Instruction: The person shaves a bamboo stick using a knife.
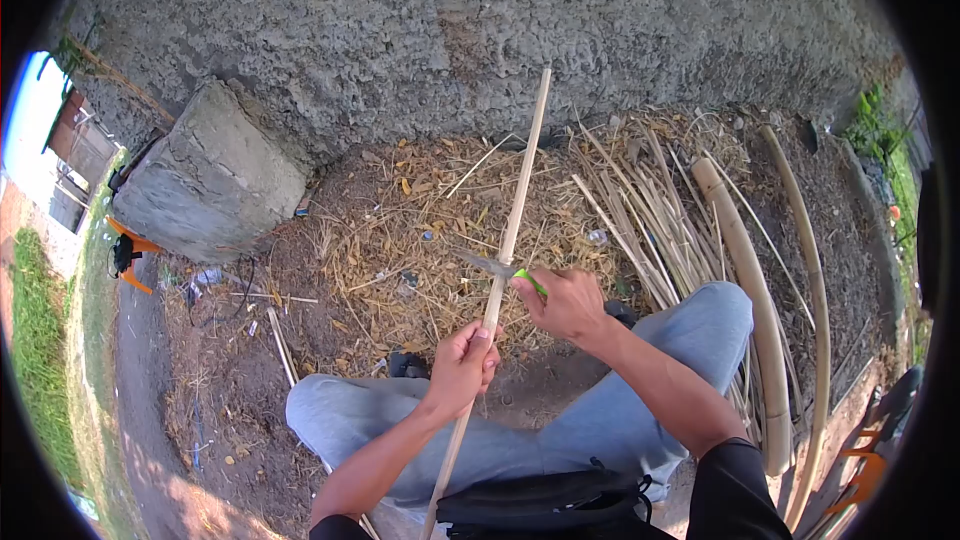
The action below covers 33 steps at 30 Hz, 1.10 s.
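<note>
A long, pale bamboo strip [520, 192] slants up from my lap toward the wall. My left hand [463, 368] is wrapped round its lower part, between my knees. Above that, my right hand [563, 301] grips the green handle of a knife [488, 263]. The knife's blade lies across the strip and points left, touching it or very close to it. Part of the handle is hidden inside my right fingers.
Split bamboo strips [650, 210] lie in a pile at the right, beside a thick bamboo pole [745, 290] and a thinner curved pole [805, 270]. A concrete block [215, 175] stands at the left against the rough wall [400, 40]. Shavings and dry leaves [400, 240] cover the ground.
</note>
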Motion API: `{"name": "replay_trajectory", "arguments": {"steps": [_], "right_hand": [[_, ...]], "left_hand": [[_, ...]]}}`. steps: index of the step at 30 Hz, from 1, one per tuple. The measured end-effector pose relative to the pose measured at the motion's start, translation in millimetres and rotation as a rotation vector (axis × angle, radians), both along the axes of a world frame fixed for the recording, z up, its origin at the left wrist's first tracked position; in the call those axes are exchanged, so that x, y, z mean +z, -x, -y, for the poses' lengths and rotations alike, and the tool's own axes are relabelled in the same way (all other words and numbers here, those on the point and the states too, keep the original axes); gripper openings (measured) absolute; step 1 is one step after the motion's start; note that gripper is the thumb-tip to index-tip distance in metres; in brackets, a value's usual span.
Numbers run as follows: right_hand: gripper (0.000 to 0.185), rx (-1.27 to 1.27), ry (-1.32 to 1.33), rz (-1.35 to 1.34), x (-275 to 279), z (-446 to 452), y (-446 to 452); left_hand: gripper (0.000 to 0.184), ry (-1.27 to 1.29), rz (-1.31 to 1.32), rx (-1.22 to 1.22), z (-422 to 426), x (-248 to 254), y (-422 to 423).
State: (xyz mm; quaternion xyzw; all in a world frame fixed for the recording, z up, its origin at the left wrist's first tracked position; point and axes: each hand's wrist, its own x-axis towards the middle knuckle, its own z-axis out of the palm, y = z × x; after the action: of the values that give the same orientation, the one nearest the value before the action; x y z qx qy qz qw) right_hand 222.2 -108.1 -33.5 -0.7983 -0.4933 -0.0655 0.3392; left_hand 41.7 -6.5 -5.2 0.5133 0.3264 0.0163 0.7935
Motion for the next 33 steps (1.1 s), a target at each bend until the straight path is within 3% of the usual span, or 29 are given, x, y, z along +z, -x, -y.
{"name": "replay_trajectory", "arguments": {"steps": [3,12,19,21,27,30,33], "right_hand": [[0.034,0.186,-0.112,0.125,9,7,28],[0.026,0.055,-0.086,0.242,6,0,17],[0.035,0.237,-0.106,0.185,10,5,36],[0.035,0.068,-0.112,0.195,15,-1,14],[0.027,0.142,-0.089,0.192,12,4,33],[0.030,-0.099,-0.126,0.108,25,-1,4],[0.031,-0.094,-0.121,0.119,20,3,-9]], "left_hand": [[0.024,-0.064,0.024,-0.002,-4,1,1],[0.026,-0.013,0.064,-0.027,-9,10,17],[0.025,-0.075,0.052,0.030,-5,5,22],[0.024,-0.111,0.075,-0.012,-4,14,23],[0.026,-0.076,0.096,-0.015,-5,12,27],[0.026,0.015,0.076,-0.043,-4,15,30],[0.025,0.013,0.050,-0.063,-1,10,32]]}}
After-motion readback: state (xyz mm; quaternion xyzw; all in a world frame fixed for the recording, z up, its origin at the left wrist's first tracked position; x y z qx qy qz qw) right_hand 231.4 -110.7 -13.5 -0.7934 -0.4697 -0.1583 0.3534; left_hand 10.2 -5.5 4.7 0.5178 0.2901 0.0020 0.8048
